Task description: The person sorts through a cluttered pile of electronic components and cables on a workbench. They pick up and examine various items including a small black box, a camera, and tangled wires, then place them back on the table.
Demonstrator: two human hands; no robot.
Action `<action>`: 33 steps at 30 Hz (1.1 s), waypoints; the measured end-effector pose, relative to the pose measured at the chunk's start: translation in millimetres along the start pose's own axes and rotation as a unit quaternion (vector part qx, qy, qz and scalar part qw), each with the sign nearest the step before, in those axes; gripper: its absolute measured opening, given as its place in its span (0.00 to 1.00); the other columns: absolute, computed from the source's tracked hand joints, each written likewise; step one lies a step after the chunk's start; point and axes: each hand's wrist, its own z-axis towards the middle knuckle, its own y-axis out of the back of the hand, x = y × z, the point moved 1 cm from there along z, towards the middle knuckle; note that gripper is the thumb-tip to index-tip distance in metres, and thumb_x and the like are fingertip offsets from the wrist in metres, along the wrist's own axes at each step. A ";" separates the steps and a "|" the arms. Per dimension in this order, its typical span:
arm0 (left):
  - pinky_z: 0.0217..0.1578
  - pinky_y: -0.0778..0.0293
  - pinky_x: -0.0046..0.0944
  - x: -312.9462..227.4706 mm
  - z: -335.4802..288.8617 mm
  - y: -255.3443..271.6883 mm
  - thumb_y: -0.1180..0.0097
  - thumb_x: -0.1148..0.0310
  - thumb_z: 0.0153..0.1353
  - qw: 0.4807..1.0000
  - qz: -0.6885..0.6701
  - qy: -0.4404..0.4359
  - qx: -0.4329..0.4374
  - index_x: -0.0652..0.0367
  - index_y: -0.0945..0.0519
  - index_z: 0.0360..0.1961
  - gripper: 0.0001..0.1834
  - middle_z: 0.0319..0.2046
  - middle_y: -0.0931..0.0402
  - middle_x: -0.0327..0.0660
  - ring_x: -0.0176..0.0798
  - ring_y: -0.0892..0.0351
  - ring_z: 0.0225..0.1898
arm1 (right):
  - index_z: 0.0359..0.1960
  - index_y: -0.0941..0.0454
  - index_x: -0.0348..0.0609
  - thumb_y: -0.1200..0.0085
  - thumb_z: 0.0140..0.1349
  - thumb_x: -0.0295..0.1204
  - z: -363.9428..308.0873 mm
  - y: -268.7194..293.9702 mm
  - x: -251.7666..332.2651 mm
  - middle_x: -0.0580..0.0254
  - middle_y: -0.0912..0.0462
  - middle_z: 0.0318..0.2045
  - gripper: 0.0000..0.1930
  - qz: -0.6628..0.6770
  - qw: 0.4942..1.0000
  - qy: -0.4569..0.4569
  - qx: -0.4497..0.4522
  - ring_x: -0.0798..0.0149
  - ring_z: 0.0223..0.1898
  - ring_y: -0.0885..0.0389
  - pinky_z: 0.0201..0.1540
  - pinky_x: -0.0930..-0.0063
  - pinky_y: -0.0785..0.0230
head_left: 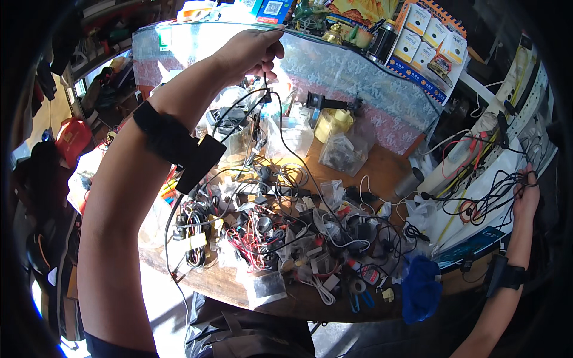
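Note:
My left hand point(253, 55) is raised at the far side of the table. Its curled fingers pinch a thin black cable point(283, 136), which hangs down and runs over the clutter. A small black piece point(267, 97) sits on the cable just below the fingers. Far out to the right, my right hand point(525, 194) is closed around a loose bundle of black cable point(498, 190) whose loops spread left of the fingers. Black straps with dark boxes sit on both forearms. Whether both hands hold one and the same cable, I cannot tell.
Tangled cables, red wires point(253, 241) and small plastic bags cover the wooden table point(227, 280). A blue cloth-like bundle point(421, 289) lies at its front right edge. Behind stand a yellow container point(333, 124) and a patterned panel point(370, 77), with ornaments and boxes point(427, 45) above.

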 end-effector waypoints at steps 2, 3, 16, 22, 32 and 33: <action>0.26 0.29 0.33 -7.8 -5.8 -17.0 0.57 0.52 0.64 0.999 -0.024 0.038 0.025 0.60 0.29 0.23 0.22 0.14 0.39 0.32 0.29 0.35 0.17 | 0.34 0.25 0.43 0.47 0.59 0.38 -25.0 -25.9 1.8 0.65 0.23 0.23 0.11 -0.050 0.998 0.010 0.037 0.80 0.11 0.41 0.12 0.88 0.53; 0.23 0.32 0.32 -12.6 -8.4 -28.8 0.56 0.51 0.64 0.999 -0.022 0.025 0.025 0.60 0.29 0.23 0.22 0.13 0.40 0.32 0.29 0.37 0.16 | 0.34 0.25 0.43 0.47 0.59 0.38 -41.3 -39.5 5.1 0.65 0.24 0.21 0.11 -0.077 0.993 0.035 0.080 0.80 0.11 0.40 0.12 0.87 0.52; 0.39 0.26 0.43 -66.1 -49.0 -180.0 0.46 0.61 0.47 0.923 0.332 -0.182 0.069 0.65 0.19 0.27 0.16 0.29 0.22 0.54 0.52 0.21 0.35 | 0.29 0.25 0.44 0.44 0.57 0.41 -224.3 -191.3 25.5 0.75 0.32 0.18 0.13 0.027 0.877 -0.117 0.466 0.83 0.16 0.39 0.16 0.91 0.51; 0.38 0.27 0.45 -42.0 -52.5 -177.4 0.46 0.63 0.48 0.935 0.269 -0.184 0.139 0.69 0.25 0.32 0.17 0.32 0.24 0.58 0.57 0.23 0.37 | 0.37 0.25 0.42 0.43 0.55 0.41 -226.1 -184.9 15.6 0.73 0.27 0.24 0.15 -0.013 0.836 -0.170 0.521 0.82 0.21 0.32 0.17 0.93 0.45; 0.36 0.29 0.39 -47.1 -60.7 -188.6 0.44 0.68 0.53 0.950 0.203 -0.160 0.176 0.68 0.27 0.38 0.15 0.34 0.23 0.53 0.46 0.22 0.36 | 0.41 0.28 0.37 0.48 0.57 0.36 -215.0 -167.8 13.8 0.66 0.23 0.24 0.16 -0.033 0.852 -0.103 0.512 0.83 0.16 0.35 0.16 0.92 0.46; 0.37 0.29 0.39 -48.4 -61.1 -188.3 0.44 0.66 0.54 0.952 0.194 -0.146 0.186 0.68 0.27 0.38 0.16 0.36 0.24 0.53 0.45 0.22 0.38 | 0.40 0.28 0.37 0.49 0.56 0.36 -213.0 -165.9 16.3 0.66 0.23 0.23 0.16 -0.044 0.856 -0.096 0.506 0.83 0.16 0.35 0.16 0.92 0.47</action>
